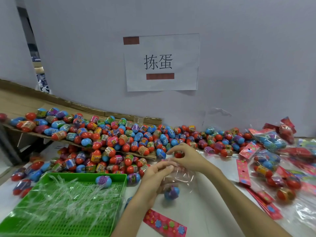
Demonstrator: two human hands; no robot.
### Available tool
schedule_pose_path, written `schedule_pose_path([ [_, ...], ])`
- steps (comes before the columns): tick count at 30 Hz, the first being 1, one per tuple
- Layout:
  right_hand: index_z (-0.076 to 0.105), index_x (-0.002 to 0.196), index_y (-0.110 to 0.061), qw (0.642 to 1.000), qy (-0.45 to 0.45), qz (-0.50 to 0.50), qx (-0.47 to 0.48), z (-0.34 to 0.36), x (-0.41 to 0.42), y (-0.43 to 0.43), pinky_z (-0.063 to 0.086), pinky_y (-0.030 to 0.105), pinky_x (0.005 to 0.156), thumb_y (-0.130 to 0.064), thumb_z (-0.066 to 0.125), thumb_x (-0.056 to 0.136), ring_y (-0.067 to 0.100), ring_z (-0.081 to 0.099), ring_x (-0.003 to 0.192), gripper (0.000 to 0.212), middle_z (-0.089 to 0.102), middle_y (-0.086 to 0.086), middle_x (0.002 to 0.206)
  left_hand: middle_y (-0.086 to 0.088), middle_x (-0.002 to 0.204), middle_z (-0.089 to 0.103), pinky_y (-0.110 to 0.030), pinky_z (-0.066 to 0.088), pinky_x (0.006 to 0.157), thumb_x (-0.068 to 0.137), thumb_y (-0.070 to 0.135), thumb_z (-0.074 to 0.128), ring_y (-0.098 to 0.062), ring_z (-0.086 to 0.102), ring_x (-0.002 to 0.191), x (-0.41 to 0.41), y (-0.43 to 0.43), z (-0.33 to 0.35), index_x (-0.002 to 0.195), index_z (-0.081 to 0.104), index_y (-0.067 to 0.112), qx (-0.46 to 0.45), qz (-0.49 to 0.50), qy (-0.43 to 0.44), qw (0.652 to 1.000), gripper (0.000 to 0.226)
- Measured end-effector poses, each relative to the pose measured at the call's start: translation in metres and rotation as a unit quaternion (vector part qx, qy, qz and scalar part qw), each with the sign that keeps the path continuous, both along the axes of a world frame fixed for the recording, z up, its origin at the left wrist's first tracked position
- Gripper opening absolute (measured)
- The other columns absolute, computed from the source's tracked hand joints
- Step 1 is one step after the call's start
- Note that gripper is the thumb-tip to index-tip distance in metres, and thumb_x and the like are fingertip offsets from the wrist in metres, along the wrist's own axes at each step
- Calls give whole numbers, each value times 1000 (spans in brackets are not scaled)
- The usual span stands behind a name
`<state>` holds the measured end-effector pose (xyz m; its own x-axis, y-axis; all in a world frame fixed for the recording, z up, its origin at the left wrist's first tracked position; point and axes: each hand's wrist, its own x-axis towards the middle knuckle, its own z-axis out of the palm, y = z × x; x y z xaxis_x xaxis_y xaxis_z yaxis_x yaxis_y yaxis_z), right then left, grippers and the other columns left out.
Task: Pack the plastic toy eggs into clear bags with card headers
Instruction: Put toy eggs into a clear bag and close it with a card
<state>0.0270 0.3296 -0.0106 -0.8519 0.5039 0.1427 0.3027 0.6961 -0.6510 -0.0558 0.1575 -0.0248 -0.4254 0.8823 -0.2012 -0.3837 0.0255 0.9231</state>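
Our L hand pinches the mouth of a clear bag, w/ one blue egg already at the bottom. Our R hand grips a red egg in its fingertips just above the opening. Egg pile behind, green tray to the left, pink card header nearest us.

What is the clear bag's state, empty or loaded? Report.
Partly loaded: one blue egg lies inside the clear bag; the right hand pinches a red egg above it.
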Motion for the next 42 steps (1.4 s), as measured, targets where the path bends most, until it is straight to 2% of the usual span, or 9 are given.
schedule_pose_path([
  [4, 69, 89, -41, 999, -26, 21, 18, 2, -10, -6, 47, 29, 89, -41, 81, 83, 2, 49, 99, 13, 53, -17, 101, -19, 114, 76, -41, 65, 76, 99, 8, 65, -45, 74, 98, 0, -1, -2, 109, 74, 8, 2, -21, 2, 1000, 14],
  [7, 70, 91, -38, 997, -62, 38, 40, 2, -16, -10, 50, 37, 92, -39, 79, 84, 11, 52, 101, 11, 53, -10, 104, -21, 107, 77, -42, 66, 74, 97, 9, 67, -44, 75, 94, -3, 0, -4, 113, 72, 5, -8, -14, 8, 1000, 17],
  [13, 70, 81, -37, 998, 43, -32, 24, 1, -6, -8, 42, 21, 82, -32, 81, 84, 3, 52, 99, 12, 56, -10, 105, -12, 103, 79, -34, 64, 64, 96, 11, 69, -39, 77, 90, -1, -2, 2, 101, 75, 10, -3, -9, -5, 1000, 8],
  [17, 71, 96, -42, 1000, 15, 10, 20, 6, -4, -7, 45, 23, 88, -35, 80, 85, 3, 50, 102, 16, 52, -17, 107, -13, 108, 78, -35, 64, 65, 97, 11, 68, -40, 77, 93, 1, -4, 5, 108, 71, 5, -10, -25, 2, 1000, 13],
  [24, 75, 112, -32, 994, -73, 69, 49, 7, -21, -12, 46, 31, 97, -33, 78, 88, 11, 49, 108, 24, 49, -7, 116, -13, 104, 79, -38, 66, 65, 97, 9, 68, -39, 77, 90, 0, -3, 1, 103, 76, 9, -28, -12, 21, 999, 10],
  [29, 74, 109, -33, 995, 80, -58, -4, 24, 6, -8, 48, 23, 91, -45, 71, 91, 3, 55, 104, 22, 55, -14, 115, -13, 106, 79, -32, 63, 63, 99, 13, 66, -37, 77, 92, 4, -6, 5, 114, 69, 7, -7, 11, -10, 1000, 16],
  [34, 74, 100, -47, 980, 173, -40, -88, 31, 48, -19, 55, 28, 81, -30, 79, 87, 8, 61, 95, 22, 58, -16, 115, -9, 107, 79, -32, 63, 64, 99, 13, 66, -33, 78, 91, 3, -5, 10, 114, 70, 11, 11, 78, -28, 996, 16],
  [38, 69, 98, -50, 985, 162, -55, -4, 16, 56, -31, 50, 16, 74, -28, 81, 86, 1, 57, 93, 28, 55, -19, 113, -6, 109, 79, -29, 62, 65, 100, 17, 64, -30, 78, 95, 2, -6, 13, 114, 71, 13, 48, 93, -16, 994, 16],
  [42, 67, 107, -45, 982, 159, -74, 64, 14, 58, -30, 52, 19, 71, -27, 79, 88, 3, 57, 86, 29, 49, -21, 114, -4, 112, 79, -29, 61, 73, 97, 22, 68, -29, 77, 98, 2, -6, 14, 117, 72, 19, 76, 76, 9, 994, 21],
])
